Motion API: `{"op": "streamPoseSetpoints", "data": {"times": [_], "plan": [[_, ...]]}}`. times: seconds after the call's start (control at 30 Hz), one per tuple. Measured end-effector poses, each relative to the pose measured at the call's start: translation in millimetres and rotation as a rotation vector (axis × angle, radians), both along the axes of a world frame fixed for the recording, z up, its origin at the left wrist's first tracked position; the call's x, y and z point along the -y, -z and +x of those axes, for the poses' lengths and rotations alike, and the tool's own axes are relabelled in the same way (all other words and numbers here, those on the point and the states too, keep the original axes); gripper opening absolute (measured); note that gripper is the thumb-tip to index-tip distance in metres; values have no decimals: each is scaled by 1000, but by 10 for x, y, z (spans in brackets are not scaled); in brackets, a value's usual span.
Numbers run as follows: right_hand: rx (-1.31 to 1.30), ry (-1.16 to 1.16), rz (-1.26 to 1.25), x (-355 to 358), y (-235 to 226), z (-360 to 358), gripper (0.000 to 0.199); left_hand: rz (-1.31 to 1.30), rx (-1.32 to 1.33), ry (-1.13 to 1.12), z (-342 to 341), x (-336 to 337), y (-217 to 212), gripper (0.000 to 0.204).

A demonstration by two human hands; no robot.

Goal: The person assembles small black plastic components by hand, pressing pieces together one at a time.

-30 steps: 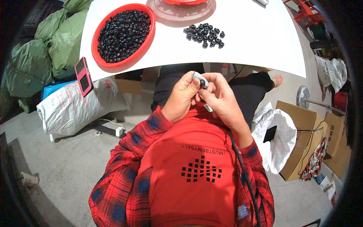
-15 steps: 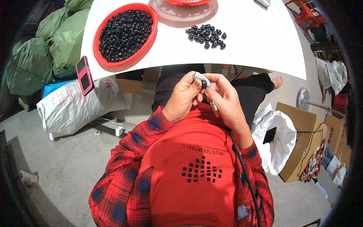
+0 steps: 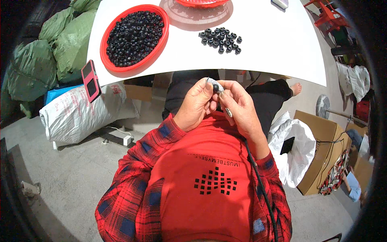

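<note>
My left hand [image 3: 193, 103] and my right hand [image 3: 241, 105] meet in front of the table's near edge, fingers closed. Pinched in the left fingers is a small round black part [image 3: 216, 88], like the pieces on the table. A speckled grey-white band [image 3: 209, 82], perhaps a finger wrap, lies beside it at the left fingertips. From the right hand's grip sticks the silvery end of a slim tool [image 3: 229, 113]; its other end is hidden by the fingers. A loose cluster of black parts [image 3: 221, 39] lies on the white table [image 3: 278, 52] beyond my hands.
A red basin [image 3: 164, 43] full of black parts stands at the table's left, with a red basket [image 3: 201, 3] at the far edge. A pink phone case [image 3: 91, 80] is by the left corner. White sacks [image 3: 80, 115] and cardboard boxes [image 3: 316, 157] flank me on the floor.
Both hands stay together, with only slight finger movement around the black part. The view has shifted a little. At the far right edge, a person in blue has moved.
</note>
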State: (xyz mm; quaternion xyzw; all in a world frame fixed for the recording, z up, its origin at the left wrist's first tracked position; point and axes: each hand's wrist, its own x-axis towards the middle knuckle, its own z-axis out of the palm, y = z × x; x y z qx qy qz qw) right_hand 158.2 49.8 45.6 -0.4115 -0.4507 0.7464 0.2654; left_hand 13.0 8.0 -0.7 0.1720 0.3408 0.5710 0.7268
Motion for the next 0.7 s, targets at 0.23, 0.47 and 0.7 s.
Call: {"op": "streamPoseSetpoints", "data": {"times": [0.23, 0.47, 0.7], "plan": [[-3, 13, -4, -14, -13, -2, 27, 55, -93, 28, -2, -6, 10, 31], [-92, 6, 7, 2, 2, 9, 27, 145, -414, 70, -2, 12, -34, 27], [-107, -31, -41, -23, -45, 69, 28, 82, -186, 64, 20, -47, -6, 26]]}}
